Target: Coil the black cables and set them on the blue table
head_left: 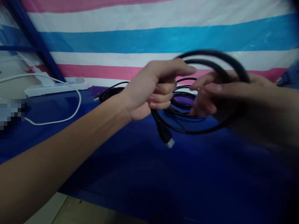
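Note:
My left hand [156, 84] is closed around a bundle of black cable [196, 133], held in loops above the blue table. From below that fist hangs the cable's black connector [164, 134] with a pale tip, pointing down and right. My right hand [215, 96], partly smeared by motion, is at the right side of the loops with its fingers curled in on the cable. Part of the cable is hidden behind this hand. On the table behind the hands lies another black cable coil [184, 106], partly covered by them.
Another coiled black cable [112, 93] with a pale-tipped plug rests behind my left forearm. At the back left sits a white power strip [58, 89] with a white cord [79, 102] looping across the blue table [149, 174]. A striped sheet [163, 39] hangs behind.

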`<state>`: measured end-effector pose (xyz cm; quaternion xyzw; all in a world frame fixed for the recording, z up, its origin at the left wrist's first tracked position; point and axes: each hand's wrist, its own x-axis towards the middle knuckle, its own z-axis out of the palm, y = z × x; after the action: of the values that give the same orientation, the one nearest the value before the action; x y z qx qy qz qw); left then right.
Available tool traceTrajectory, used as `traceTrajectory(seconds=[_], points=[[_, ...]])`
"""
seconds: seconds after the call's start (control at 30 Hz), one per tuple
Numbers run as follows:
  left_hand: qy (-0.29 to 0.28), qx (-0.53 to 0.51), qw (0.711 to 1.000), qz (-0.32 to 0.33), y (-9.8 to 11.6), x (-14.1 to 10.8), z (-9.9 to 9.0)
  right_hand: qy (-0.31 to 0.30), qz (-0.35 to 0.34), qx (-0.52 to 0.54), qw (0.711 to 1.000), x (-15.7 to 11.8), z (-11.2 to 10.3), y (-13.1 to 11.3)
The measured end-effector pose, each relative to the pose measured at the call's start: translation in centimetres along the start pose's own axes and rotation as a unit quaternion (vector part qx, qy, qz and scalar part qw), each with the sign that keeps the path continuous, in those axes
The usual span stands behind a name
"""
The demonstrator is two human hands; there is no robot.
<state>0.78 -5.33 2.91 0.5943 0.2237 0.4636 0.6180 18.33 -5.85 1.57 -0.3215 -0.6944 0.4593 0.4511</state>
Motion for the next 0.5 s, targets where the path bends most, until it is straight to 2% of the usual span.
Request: traceTrajectory(seconds=[0.07,0.17,0.27,0.37,0.5], points=[[0.083,-0.067,0.993,0.044,0.2,0.2,-0.2,0.001,-0.03,0.068,0.997,-0.1,0.4,0.4],[0.169,-0.159,0.969,0.083,0.3,0.5,-0.4,-0.052,-0.045,0.158,0.985,-0.2,0.9,1.3],[0.223,-0.22,0.946,0.083,-0.5,0.7,-0.5,-0.106,-0.034,0.136,0.984,-0.4,1.5,2.1],[0.271,-0.216,0.935,0.072,-1.9,1.1,-0.4,-0.086,-0.025,0.048,0.995,-0.6,2.2,2.7],[0.283,-0.187,0.94,0.033,-3.2,1.2,0.4,-0.035,-0.065,0.05,0.996,-0.7,2.8,3.1]])
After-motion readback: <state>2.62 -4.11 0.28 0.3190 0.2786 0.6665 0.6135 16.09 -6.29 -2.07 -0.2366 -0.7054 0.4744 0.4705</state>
